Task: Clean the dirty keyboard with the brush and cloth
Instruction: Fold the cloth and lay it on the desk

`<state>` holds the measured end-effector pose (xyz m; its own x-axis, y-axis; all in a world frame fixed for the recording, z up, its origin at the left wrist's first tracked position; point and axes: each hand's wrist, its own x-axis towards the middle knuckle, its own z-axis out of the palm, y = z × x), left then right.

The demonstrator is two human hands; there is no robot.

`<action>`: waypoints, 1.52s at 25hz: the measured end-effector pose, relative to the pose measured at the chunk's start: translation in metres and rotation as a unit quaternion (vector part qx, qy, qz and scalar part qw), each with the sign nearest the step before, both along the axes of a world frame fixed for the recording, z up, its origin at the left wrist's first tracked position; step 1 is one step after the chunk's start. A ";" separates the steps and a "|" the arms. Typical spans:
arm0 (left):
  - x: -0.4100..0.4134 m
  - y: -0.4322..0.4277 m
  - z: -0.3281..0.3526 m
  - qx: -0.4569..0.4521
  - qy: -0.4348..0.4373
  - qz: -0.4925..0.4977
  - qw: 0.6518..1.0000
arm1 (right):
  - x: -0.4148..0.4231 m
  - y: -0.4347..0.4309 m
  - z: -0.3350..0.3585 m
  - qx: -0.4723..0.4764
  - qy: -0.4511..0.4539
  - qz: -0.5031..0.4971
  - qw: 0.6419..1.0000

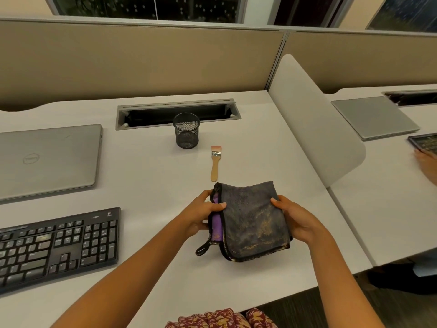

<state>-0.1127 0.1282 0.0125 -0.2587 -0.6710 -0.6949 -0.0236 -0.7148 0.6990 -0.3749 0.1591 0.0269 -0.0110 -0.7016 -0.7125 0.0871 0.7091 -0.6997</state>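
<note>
From my remote seat I read this as a folding or readying step. I hold the cloth (pixel 253 221) in both hands just above the desk (pixel 153 185), low and right of centre. The left hand (pixel 201 216) grips its left edge, where the purple inner face shows, with the thumb laid over the black hem. The right hand (pixel 295 221) grips the opposite edge, thumb on top and fingers tucked under it. Holding both edges keeps the folded pad taut and flat; I judge that suits wiping, though the yellowish dust smeared across the grey face suggests I should turn to a cleaner side. Both forearms reach in from 6 o'clock, wrists roughly level, palms turned toward each other. The keyboard (pixel 59 245) lies well apart at 8 o'clock from the cloth, untouched by either hand. The brush (pixel 215 164) lies flat at 12 o'clock from the cloth, its handle end near the cloth's far edge and its bristles pointing away, easy to reach. Beyond it, at 11 o'clock, stands a mesh pen cup (pixel 186 131); a closed laptop (pixel 47 159) rests at 10 o'clock, behind the keyboard.
</note>
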 end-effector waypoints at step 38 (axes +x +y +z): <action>-0.086 -0.057 -0.022 -0.194 -0.277 0.007 0.941 | -0.061 -0.089 -0.023 -0.126 0.426 0.080 0.892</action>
